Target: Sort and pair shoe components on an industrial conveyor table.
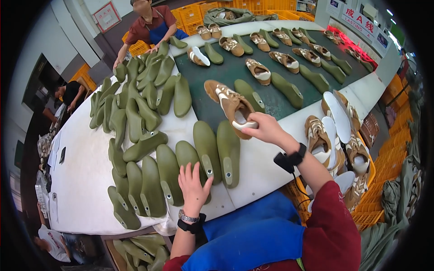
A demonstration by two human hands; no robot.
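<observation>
Green plastic shoe lasts (169,174) lie in rows at lower centre, heel ends toward person. Left hand (193,183) rests flat on one last (189,159), fingers spread, gripping nothing, probably to steady it. Right hand (266,128) at centre closes on heel of tan shoe upper (233,108), toe raised away, likely for easy check. Orange crate (368,180) at right keeps more uppers within reach. Dark conveyor belt (235,70) at top carries shoes and lasts in pairs. Co-worker (151,27) stands at upper left.

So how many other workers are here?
3: one in red at the table's far end, one in black left, one in white lower left. More may be hidden.
</observation>
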